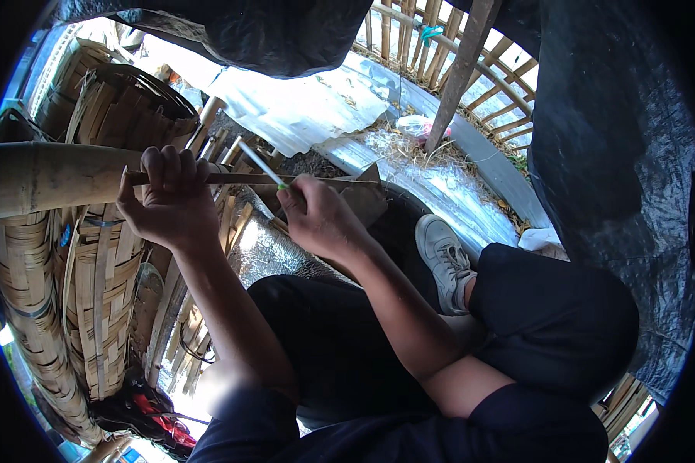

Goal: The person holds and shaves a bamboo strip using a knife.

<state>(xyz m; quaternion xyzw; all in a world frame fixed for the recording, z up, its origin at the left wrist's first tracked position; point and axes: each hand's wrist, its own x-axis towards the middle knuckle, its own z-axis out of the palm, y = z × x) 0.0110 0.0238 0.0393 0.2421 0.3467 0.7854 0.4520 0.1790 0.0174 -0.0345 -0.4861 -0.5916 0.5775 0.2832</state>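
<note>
My left hand [171, 197] is closed around one end of a narrow flat bamboo strip [243, 178], beside the end of a thick bamboo pole [50, 179]. The strip runs to the right, past my other hand. My right hand [322, 220] grips a slim pale tool [261, 163] with a green part at the fist. Its straight shaft points up and to the left, crossing the strip close to my fingers. I cannot tell whether the shaft is a blade or a rod; the handle is hidden in my fist.
Tall woven bamboo baskets [104, 301] stand at the left. Corrugated metal sheets [301, 108] lie ahead, near a slatted bamboo fence [440, 38] and a leaning wooden post [462, 73]. Dark plastic sheeting [618, 123] hangs on the right. My white shoe [442, 258] rests right of my hands.
</note>
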